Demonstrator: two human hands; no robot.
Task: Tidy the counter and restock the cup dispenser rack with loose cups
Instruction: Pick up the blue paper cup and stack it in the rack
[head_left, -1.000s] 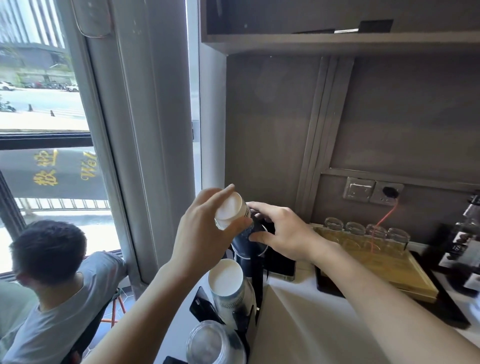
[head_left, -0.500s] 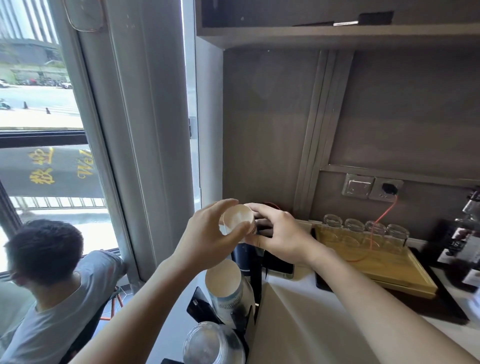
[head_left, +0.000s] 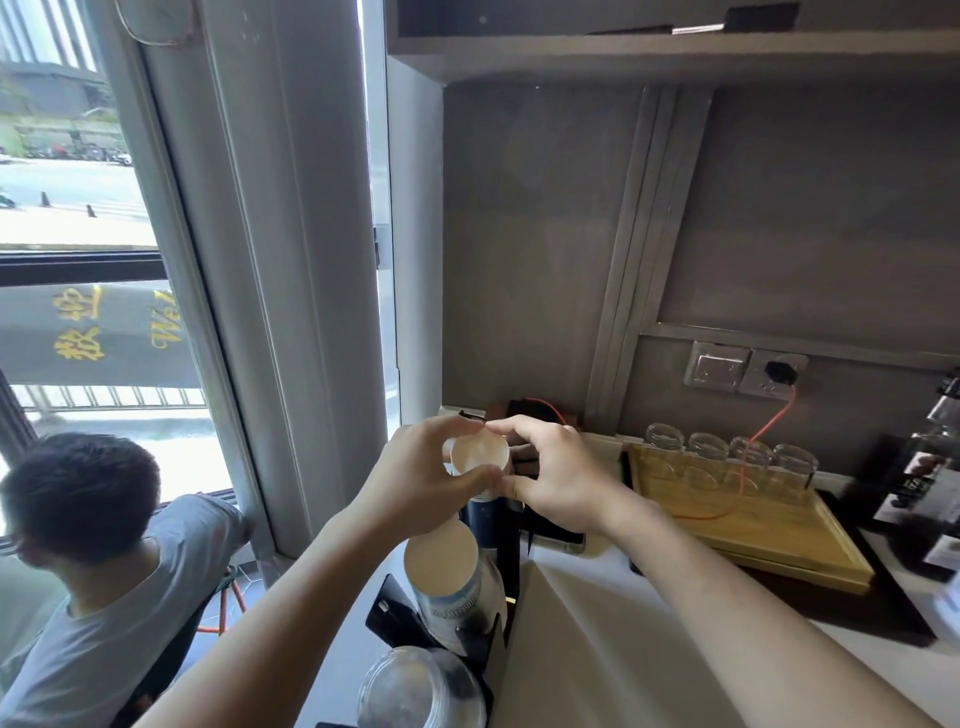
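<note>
Both hands meet over the back of the cup rack (head_left: 498, 571). The left hand (head_left: 415, 483) curls its fingers and thumb round one small paper cup (head_left: 479, 453), bottom facing the camera, and the right hand (head_left: 556, 478) pinches the same cup from its three o'clock side. The cup sits directly above a dark stack of cups (head_left: 485, 525) in the rack's far slot. At six o'clock from it stands one white cup stack (head_left: 447, 571), and nearer again one clear plastic stack (head_left: 415, 691). That makes three stacks in the rack. At three o'clock, four glass jars (head_left: 727, 460) line a wooden tray (head_left: 769, 535), crossed by an orange cable (head_left: 763, 431). At eight o'clock a seated person (head_left: 88, 545) sits by the window (head_left: 78, 208).
</note>
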